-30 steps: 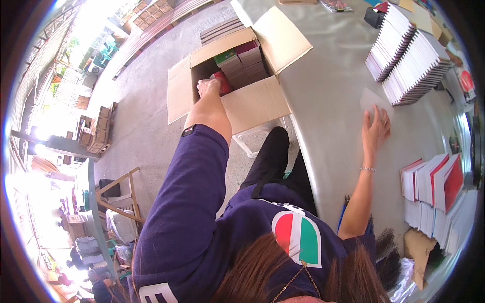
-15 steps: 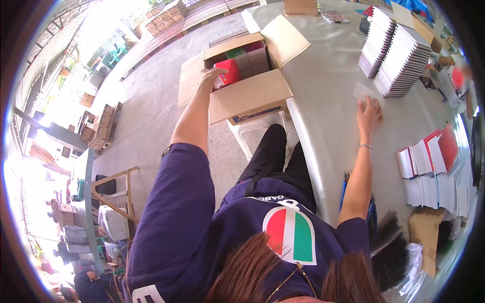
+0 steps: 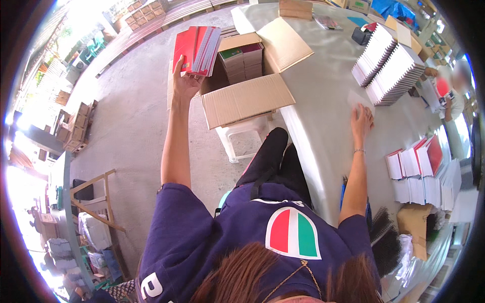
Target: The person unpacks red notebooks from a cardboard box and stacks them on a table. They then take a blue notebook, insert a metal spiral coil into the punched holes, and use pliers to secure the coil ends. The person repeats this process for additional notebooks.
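The held booklets [image 3: 196, 50] are red, the carton [image 3: 247, 102] brown.

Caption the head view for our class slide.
Left hand holds red-covered books beside an open carton; right hand over the table.

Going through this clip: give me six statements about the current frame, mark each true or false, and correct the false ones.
1. The left hand holds red-covered books. True.
2. The cardboard box sits on a white stool. True.
3. The box's flaps are all folded shut. False: flaps are spread open, and stacked books show inside.
4. The right hand is over the gray table, by a pale sheet. True.
5. Both hands grip the red-covered books. False: only the left hand does.
6. The spiral-bound stacks stand on the floor. False: they stand on the table.
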A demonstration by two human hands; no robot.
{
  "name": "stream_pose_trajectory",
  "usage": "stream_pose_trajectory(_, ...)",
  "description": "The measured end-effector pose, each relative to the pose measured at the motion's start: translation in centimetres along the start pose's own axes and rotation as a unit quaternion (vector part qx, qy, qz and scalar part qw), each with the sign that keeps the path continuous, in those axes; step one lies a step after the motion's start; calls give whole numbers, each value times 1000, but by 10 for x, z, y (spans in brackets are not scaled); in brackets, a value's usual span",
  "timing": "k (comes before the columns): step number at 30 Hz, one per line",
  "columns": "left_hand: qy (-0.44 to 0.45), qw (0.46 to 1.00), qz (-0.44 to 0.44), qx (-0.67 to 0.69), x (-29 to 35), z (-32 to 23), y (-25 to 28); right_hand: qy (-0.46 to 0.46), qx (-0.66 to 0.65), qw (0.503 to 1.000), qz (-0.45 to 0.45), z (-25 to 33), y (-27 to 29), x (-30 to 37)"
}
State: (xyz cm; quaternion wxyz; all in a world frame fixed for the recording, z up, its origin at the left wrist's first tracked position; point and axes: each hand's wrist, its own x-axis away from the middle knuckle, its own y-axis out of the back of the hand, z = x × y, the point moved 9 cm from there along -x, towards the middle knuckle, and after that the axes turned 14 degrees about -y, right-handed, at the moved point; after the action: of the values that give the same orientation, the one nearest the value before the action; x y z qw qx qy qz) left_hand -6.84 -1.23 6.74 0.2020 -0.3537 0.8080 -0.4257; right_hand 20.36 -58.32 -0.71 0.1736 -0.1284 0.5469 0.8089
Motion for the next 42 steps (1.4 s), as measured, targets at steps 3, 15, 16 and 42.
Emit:
stream_pose_trajectory(3, 45, 992, 46, 111, 6, 15, -8, -8, 27, 1000, 13, -2, 1, -2)
stream_pose_trajectory(15, 65, 991, 106, 45, 90, 56, -42, -29, 124, 992, 24, 4, -3, -2)
stream_pose_trajectory(16, 101, 990, 93, 28, 114, 62, -46, -24, 120, 992, 13, 7, -6, -1)
stream_pose_trajectory(42, 229, 935, 264, -57, 105, 130, -91, -37, 76, 996, -13, 21, 5, 6)
